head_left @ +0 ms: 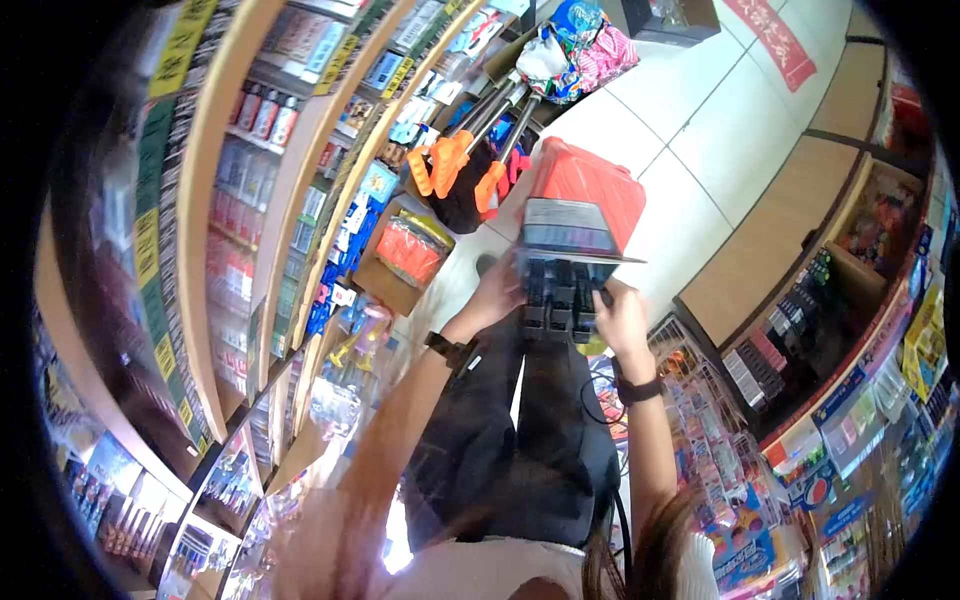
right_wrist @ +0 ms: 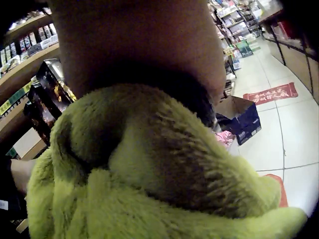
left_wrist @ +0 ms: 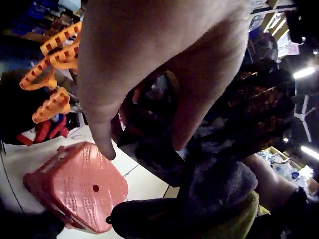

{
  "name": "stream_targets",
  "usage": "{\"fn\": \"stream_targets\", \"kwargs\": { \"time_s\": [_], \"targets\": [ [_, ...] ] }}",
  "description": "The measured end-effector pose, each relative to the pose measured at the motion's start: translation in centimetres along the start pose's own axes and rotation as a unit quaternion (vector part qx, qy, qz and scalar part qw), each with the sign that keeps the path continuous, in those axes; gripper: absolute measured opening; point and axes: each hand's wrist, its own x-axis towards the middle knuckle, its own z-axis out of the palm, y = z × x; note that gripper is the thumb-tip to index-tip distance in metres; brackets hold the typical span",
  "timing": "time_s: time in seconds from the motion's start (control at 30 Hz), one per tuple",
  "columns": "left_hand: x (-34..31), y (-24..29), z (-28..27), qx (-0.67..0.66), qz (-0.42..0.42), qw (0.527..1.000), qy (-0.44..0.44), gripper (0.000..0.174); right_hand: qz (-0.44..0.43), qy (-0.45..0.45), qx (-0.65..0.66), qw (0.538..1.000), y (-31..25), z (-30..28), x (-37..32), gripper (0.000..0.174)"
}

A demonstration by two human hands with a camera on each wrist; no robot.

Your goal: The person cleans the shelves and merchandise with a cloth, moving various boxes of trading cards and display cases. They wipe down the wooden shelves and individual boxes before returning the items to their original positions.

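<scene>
In front of my lap is a dark display box (head_left: 560,290) holding several black packs in rows, with a grey printed panel (head_left: 570,225) standing at its far side. My left hand (head_left: 497,295) grips its left edge; in the left wrist view, the thumb and fingers (left_wrist: 194,107) bend round the dark edge. At the opposite side, my right hand (head_left: 625,318) holds the box with bent fingers. Fluffy yellow-green plush (right_wrist: 149,159) covers most of the right wrist view and hides the right fingers. Dark plush (left_wrist: 214,186) shows below the box in the left wrist view.
A red plastic stool (head_left: 610,190) stands on the tiled floor just beyond the box. Orange-handled tools (head_left: 450,165) and an open carton (head_left: 395,300) are at the left, beside packed shelves (head_left: 250,190). Wooden cabinets (head_left: 770,235) and hanging goods line the right.
</scene>
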Motion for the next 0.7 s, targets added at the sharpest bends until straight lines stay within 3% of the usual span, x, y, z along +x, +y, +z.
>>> {"fn": "stream_targets", "kwargs": {
  "time_s": [0.03, 0.1, 0.13, 0.23, 0.27, 0.33, 0.43, 0.5, 0.53, 0.57, 0.6, 0.63, 0.7],
  "targets": [
    [-0.9, -0.5, -0.2, -0.049, 0.031, 0.998, 0.037, 0.060, -0.027, 0.012, -0.015, 0.999, -1.4, 0.0, -0.5, 0.032],
    [-2.8, 0.1, -0.4, -0.101, 0.073, 0.990, 0.072, 0.037, -0.032, -0.014, -0.016, 0.999, -2.6, 0.4, -1.3, 0.041],
    [-4.2, 1.7, -0.7, -0.211, 0.047, 0.973, 0.075, 0.033, -0.045, -0.002, -0.030, 0.999, -3.8, 0.3, -1.9, 0.034],
    [-6.4, -1.1, -3.5, -0.315, 0.038, 0.948, 0.027, 0.078, -0.072, -0.008, -0.041, 0.997, -6.1, 0.4, -3.4, 0.026],
    [-7.3, -1.8, -4.4, -0.268, 0.043, 0.962, 0.015, 0.081, -0.075, 0.002, -0.027, 0.997, -7.2, 0.1, -3.9, 0.019],
    [-12.1, 2.6, -4.8, -0.096, 0.117, 0.986, 0.075, 0.091, -0.133, 0.015, -0.030, 0.990, -11.2, -2.0, -6.1, 0.017],
    [-17.3, 5.8, -5.9, -0.084, 0.158, 0.976, 0.128, 0.082, -0.244, 0.034, -0.026, 0.969, -16.2, -3.4, -7.3, 0.017],
    [-19.2, 7.0, -6.4, -0.074, 0.188, 0.972, 0.119, 0.090, -0.234, 0.010, -0.025, 0.972, -17.5, -4.3, -8.7, 0.017],
    [-20.4, 7.8, -7.3, -0.063, 0.250, 0.955, 0.144, 0.091, -0.282, 0.014, 0.018, 0.959, -17.9, -4.1, -8.5, 0.017],
    [-22.0, 7.7, -7.1, -0.047, 0.300, 0.940, 0.154, 0.092, -0.421, 0.107, 0.063, 0.898, -21.6, -5.2, -10.1, 0.018],
    [-24.7, 6.3, -6.3, -0.078, 0.285, 0.940, 0.172, 0.090, -0.296, -0.020, 0.066, 0.953, -22.5, -6.6, -11.7, 0.022],
    [-23.8, 7.8, -6.5, -0.120, 0.328, 0.915, 0.203, 0.089, -0.373, 0.068, -0.017, 0.925, -17.9, -3.7, -9.1, 0.027],
    [-27.0, 10.8, -6.4, -0.093, 0.355, 0.897, 0.246, 0.088, -0.400, -0.013, 0.094, 0.912, -23.0, -5.9, -11.2, 0.031]
  ]
}}
